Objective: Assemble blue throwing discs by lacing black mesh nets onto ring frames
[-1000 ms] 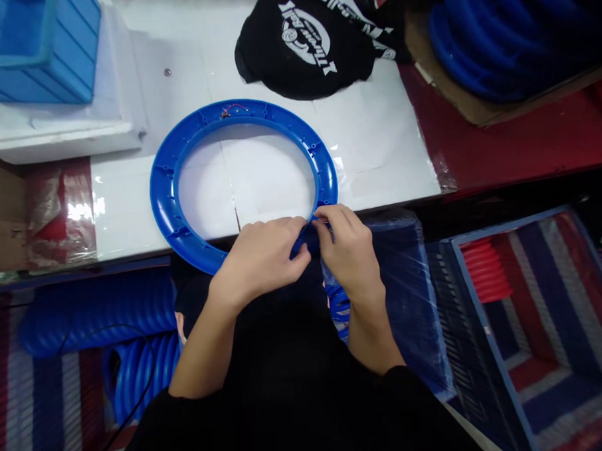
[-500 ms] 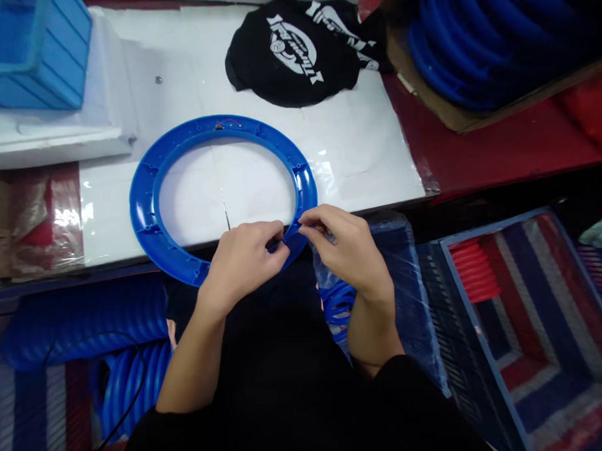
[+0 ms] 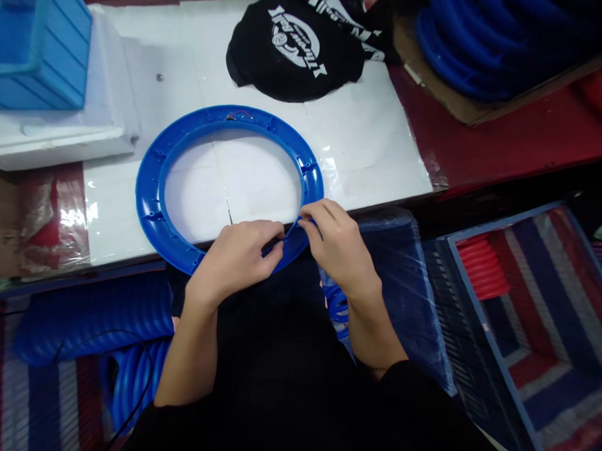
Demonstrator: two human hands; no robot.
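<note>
On the left I see a blue bin [image 3: 63, 55] on a white block [image 3: 106, 110]. A black cloth [image 3: 298, 52] lies behind the blue ring [image 3: 150, 186]; right of that are blue coils [image 3: 468, 53], then a crate [image 3: 497, 354] with red coils [image 3: 481, 266]. The ring is shiny, with little walls inside and a thin red wire [image 3: 244, 112] at the back. Its near side pokes past the table [image 3: 369, 142]. The left hand [image 3: 237, 252], half curled, hides part of that side; the right hand [image 3: 334, 247] has fingertips bunched at its right. I can't tell what either grips.
</note>
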